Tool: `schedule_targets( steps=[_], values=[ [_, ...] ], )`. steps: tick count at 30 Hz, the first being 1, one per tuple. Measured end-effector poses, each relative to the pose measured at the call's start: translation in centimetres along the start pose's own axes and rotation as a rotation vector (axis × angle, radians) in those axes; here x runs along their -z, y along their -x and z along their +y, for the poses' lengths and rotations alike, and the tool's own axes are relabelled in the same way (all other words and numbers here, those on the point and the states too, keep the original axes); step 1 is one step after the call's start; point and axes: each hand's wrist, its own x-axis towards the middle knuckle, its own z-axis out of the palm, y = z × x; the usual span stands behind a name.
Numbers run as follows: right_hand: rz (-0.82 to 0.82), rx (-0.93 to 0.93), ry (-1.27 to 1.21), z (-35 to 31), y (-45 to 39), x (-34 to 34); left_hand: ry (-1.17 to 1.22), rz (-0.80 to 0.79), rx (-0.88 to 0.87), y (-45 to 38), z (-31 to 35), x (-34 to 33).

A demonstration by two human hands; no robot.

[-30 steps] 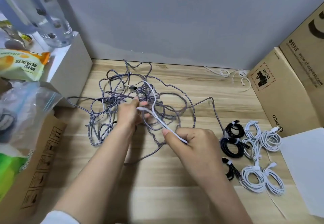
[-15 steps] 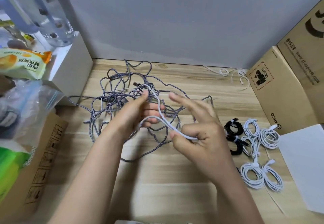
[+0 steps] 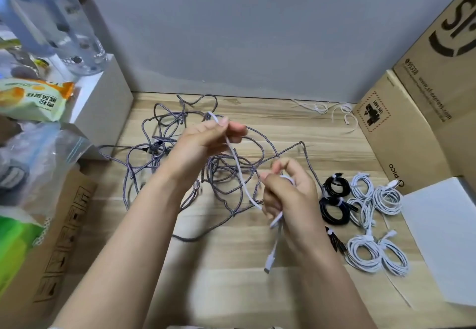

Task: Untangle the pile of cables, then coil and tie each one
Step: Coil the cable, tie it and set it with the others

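Tied black and white coils lay done at right; grey tangle remained on the table; left hand and right hand pinched white cable, coiling barely started.

Home corner: snack bag, cardboard boxes

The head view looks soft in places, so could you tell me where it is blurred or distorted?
Head view: motion blur smears the right hand and the white cable; the bottle at top left is blurred; wide-angle bending slants the cardboard boxes; lighting is even, without glare.
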Motion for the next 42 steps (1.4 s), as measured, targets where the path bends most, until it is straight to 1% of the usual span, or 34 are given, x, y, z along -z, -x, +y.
schedule_targets(
  steps=[2,4,6,7,10,13,15,17,19,20,22,24,26,29,33,36,39,42],
  values=[
    [0.028,0.008,0.084,0.5,-1.1,0.0,-0.045,-0.133,-0.038,1.1,0.1,-0.7],
    [-0.015,0.062,0.251,0.8,-2.0,-0.5,-0.039,-0.202,-0.024,1.8,-0.1,-1.4],
    [-0.076,0.106,0.352,0.9,-2.4,-1.2,0.023,-0.222,0.002,2.1,-0.3,-1.9],
    [-0.080,0.129,0.382,1.0,-2.4,-1.5,0.061,-0.227,0.015,2.2,-0.4,-2.1],
    [-0.018,0.188,0.412,0.9,-2.0,-1.9,0.202,-0.223,0.075,2.1,-0.5,-1.9],
    [-0.006,0.260,0.355,0.1,-1.1,-2.2,0.479,-0.113,0.239,0.9,-1.0,-1.2],
    [0.002,0.307,0.252,-1.1,-0.2,-2.2,0.631,0.034,0.363,-0.8,-2.6,0.1],
    [0.004,0.379,0.138,-2.5,0.7,-2.0,0.642,0.201,0.433,-2.4,-4.8,2.0],
    [-0.033,0.452,0.041,-3.8,1.5,-1.7,0.573,0.325,0.476,-3.1,-6.9,4.1],
    [-0.046,0.472,0.013,-4.2,1.7,-1.6,0.551,0.363,0.490,-3.3,-7.6,4.9],
    [-0.036,0.464,0.059,-4.1,1.4,-1.2,0.531,0.392,0.473,-3.3,-8.0,5.9],
    [-0.007,0.410,0.172,-3.4,0.7,-1.0,0.461,0.337,0.403,-3.2,-6.9,5.6],
    [0.016,0.340,0.247,-2.4,-0.3,-1.0,0.366,0.197,0.297,-2.7,-5.2,4.6],
    [0.026,0.215,0.277,-0.5,-1.7,-1.3,0.267,-0.008,0.149,-1.3,-2.6,2.6],
    [0.014,0.145,0.305,1.6,-3.0,-1.5,0.097,-0.158,0.058,0.8,-1.7,0.1],
    [0.044,0.110,0.405,2.1,-3.4,-1.5,0.058,-0.219,0.058,1.6,-2.1,-0.7],
    [0.042,0.145,0.552,2.2,-3.5,-1.4,0.059,-0.225,0.077,1.6,-2.4,-0.8],
    [0.064,0.183,0.629,2.2,-3.1,-1.1,0.067,-0.238,0.095,1.9,-2.2,-0.8]
  ],
)
